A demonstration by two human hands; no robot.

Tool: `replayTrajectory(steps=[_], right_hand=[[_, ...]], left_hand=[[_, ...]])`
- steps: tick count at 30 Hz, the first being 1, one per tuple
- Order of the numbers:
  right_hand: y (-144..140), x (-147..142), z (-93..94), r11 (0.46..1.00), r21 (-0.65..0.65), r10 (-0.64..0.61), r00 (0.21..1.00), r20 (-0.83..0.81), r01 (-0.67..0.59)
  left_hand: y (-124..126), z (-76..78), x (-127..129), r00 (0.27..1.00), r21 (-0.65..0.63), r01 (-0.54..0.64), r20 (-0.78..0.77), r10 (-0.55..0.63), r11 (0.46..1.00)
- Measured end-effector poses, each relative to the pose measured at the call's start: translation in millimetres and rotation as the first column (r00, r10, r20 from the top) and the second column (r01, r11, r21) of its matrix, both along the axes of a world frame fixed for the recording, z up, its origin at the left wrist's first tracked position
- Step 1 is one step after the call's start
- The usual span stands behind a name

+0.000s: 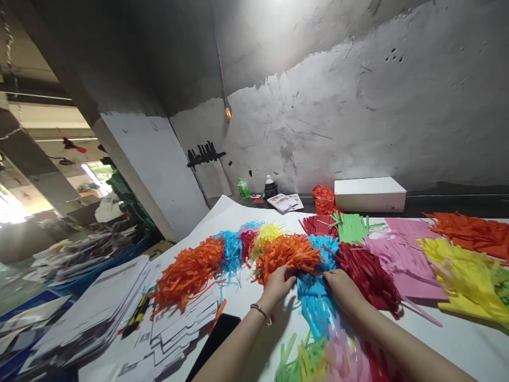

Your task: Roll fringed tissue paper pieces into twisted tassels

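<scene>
My left hand (280,284), with a bangle at the wrist, is closed at the lower edge of an orange paper fringe (290,252); its fingertips are partly hidden there. Fingers bent, my right hand (340,284) grips the right edge of a light-blue paper fringe (316,297) that lies between both hands. A dark red fringe (369,273) is just right of the right hand. Closer to me lie pale green and yellow strips (304,361) and pink strips (345,355). To the left is another orange fringe bundle (189,273), beside blue, red and yellow ones.
Pink (417,260) and yellow fringed paper (465,273) cover the white table's right side. White card stacks (178,329), a black flat object (214,345) and a yellow-black cutter (137,315) lie left. A white box (369,194), red bag (324,199) and green bottle (243,188) stand by the wall.
</scene>
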State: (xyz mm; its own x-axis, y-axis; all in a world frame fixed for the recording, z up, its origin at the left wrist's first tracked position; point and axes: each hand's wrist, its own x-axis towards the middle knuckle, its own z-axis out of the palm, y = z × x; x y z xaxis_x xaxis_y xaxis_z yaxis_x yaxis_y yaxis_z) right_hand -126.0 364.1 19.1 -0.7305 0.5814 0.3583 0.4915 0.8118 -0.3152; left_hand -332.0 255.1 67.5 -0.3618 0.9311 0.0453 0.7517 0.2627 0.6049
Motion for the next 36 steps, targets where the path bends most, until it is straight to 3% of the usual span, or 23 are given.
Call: replayTrajectory(steps=[5, 9, 12, 14, 17, 19, 23, 27, 32, 36], right_hand=[[-4, 12, -3.7, 0.995, 0.065, -0.069, 0.997, -0.041, 0.072], [-6, 16, -3.4, 0.989, 0.128, -0.050, 0.988, -0.146, 0.069], [-8, 18, -3.9, 0.984, 0.178, 0.024, 0.971, -0.240, 0.019], [-12, 18, -4.9, 0.978, 0.204, 0.101, 0.952, -0.290, -0.041], [-19, 19, -6.5, 0.962, 0.225, 0.226, 0.911, -0.344, -0.154], [-21, 23, -6.6, 0.955, 0.217, 0.273, 0.885, -0.378, -0.202], [-16, 35, -5.0, 0.973, 0.165, 0.220, 0.877, -0.428, -0.164], [-12, 35, -7.0, 0.972, 0.180, 0.206, 0.914, -0.349, -0.150], [-21, 20, -18.0, 0.945, 0.300, 0.213, 0.941, -0.264, -0.130], [-25, 16, -29.9, 0.896, 0.421, 0.259, 0.937, -0.235, -0.142]], left_hand=[[0, 4.7, 4, 0.999, -0.023, 0.031, 0.009, -0.031, 0.999], [-2, 7.7, 16, 0.995, 0.027, 0.057, -0.078, -0.055, 0.998], [-6, 9.6, 31, 0.981, 0.116, 0.124, -0.164, -0.104, 0.985], [-6, 9.0, 43, 0.955, 0.153, 0.232, -0.224, -0.195, 0.961], [-2, 3.1, 56, 0.887, 0.146, 0.402, -0.308, -0.345, 0.904], [3, -3.1, 58, 0.856, 0.131, 0.447, -0.349, -0.381, 0.885], [6, -12.0, 54, 0.847, 0.148, 0.429, -0.408, -0.340, 0.891], [-5, -11.3, 54, 0.842, 0.144, 0.411, -0.440, -0.314, 0.900], [-12, -3.1, 57, 0.825, 0.058, 0.397, -0.459, -0.329, 0.916], [1, 12.7, 59, 0.795, -0.040, 0.402, -0.480, -0.370, 0.915]])
